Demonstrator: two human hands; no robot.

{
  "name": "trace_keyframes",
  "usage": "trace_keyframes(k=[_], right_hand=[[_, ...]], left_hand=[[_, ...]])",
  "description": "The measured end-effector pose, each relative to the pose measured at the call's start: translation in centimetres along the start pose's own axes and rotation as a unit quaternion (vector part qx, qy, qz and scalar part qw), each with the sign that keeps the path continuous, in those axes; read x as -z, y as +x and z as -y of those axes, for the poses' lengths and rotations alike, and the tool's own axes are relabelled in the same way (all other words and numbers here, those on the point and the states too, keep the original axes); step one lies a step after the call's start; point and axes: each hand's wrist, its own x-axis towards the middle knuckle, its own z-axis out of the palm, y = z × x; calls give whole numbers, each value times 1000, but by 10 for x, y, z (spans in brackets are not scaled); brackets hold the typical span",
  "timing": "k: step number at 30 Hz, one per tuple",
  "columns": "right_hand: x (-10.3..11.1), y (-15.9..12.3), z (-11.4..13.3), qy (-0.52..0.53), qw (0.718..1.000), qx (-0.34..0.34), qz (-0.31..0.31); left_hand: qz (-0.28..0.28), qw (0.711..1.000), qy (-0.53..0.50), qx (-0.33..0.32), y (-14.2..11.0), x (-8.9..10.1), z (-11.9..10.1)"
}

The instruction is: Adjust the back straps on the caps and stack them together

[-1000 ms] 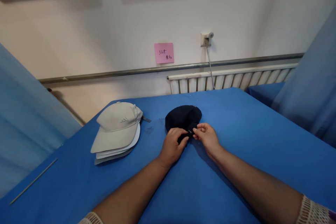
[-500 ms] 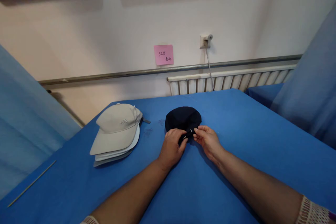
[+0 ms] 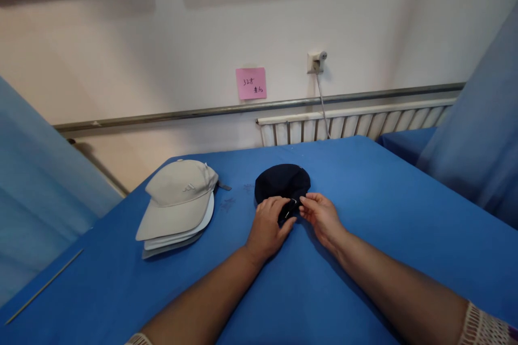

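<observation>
A dark navy cap (image 3: 281, 180) lies on the blue-covered table in front of me, its crown toward the wall and its back edge toward me. My left hand (image 3: 269, 226) grips the near left edge, fingers on top and thumb set apart below. Between my hands, a black strap (image 3: 288, 209) with a small, pale, shiny part shows at the cap's opening. My right hand (image 3: 321, 216) pinches the near right edge by the strap between thumb and fingers. What lies under the fingertips is hidden.
A stack of caps (image 3: 178, 194), beige on top, rests to the left. A thin stick (image 3: 44, 287) lies at the table's left edge. Blue curtains (image 3: 477, 118) hang at both sides. A radiator (image 3: 356, 121), a rail and a plugged-in cord are at the wall behind.
My left thumb has moved away from its fingers, to the right, showing more of the strap. My right hand and the navy cap stay almost in place. The view has shifted slightly.
</observation>
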Motion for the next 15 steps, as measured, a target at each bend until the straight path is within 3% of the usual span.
trace_keyframes(k=[7, 15], right_hand=[[-3, -5, -1, -22, 1000, -5, 13], [-1, -3, -3, -37, 999, 27, -2]], left_hand=[[-8, 1000, -15, 26, -1, -2, 3], [22, 1000, -20, -7, -2, 0, 0]])
